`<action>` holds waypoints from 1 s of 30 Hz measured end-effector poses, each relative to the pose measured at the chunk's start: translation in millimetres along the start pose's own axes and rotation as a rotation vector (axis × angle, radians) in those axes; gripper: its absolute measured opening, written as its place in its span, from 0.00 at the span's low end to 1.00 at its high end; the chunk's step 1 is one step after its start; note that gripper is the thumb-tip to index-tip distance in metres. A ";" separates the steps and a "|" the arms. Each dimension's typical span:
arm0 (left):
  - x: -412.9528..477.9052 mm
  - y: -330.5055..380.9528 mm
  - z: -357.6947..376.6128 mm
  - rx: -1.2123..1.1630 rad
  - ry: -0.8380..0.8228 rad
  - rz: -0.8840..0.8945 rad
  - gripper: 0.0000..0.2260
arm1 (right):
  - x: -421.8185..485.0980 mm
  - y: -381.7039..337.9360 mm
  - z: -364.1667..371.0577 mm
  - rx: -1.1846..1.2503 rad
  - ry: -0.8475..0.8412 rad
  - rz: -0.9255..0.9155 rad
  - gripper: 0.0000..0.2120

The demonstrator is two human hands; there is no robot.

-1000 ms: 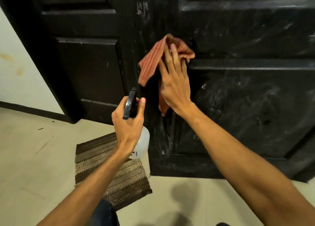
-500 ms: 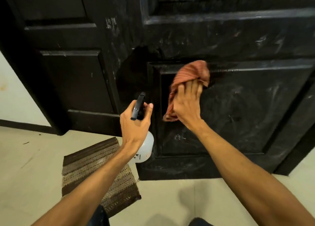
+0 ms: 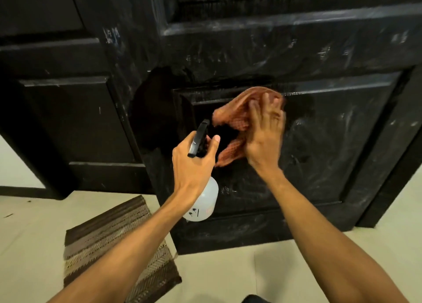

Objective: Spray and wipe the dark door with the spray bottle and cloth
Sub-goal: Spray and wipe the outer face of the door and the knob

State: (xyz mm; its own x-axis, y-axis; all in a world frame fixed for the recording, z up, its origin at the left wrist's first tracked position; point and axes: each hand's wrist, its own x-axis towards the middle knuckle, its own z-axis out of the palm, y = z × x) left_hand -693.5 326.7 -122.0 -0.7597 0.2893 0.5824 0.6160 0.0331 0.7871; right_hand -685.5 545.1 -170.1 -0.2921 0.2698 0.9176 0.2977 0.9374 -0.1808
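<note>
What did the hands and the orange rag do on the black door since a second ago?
The right hand slid the orange-red woven cloth rightward along the dark panelled wooden door, from the middle upright onto the lower recessed panel. The left hand still grips the translucent white spray bottle with its black trigger head.

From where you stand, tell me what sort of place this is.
Probably a home entrance or hallway: a dark panelled door and, near its foot, a striped woven mat on a pale floor.
</note>
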 end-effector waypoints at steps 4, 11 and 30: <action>4.1 2.0 8.5 -0.025 0.000 0.010 0.09 | 16.9 28.0 -12.9 0.036 0.146 0.752 0.29; 4.2 -0.9 42.5 -0.043 -0.025 -0.047 0.10 | 14.1 42.3 -28.2 -0.082 0.194 0.339 0.18; 11.0 14.7 39.3 -0.070 0.011 0.033 0.09 | 35.5 -3.8 -23.3 -0.073 -0.157 -0.249 0.29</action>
State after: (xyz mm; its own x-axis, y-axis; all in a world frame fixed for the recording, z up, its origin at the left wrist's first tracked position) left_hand -684.5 367.9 -112.0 -0.7416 0.2782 0.6104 0.6251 -0.0434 0.7793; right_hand -675.8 546.0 -128.6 -0.4993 0.0698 0.8636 0.2622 0.9622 0.0739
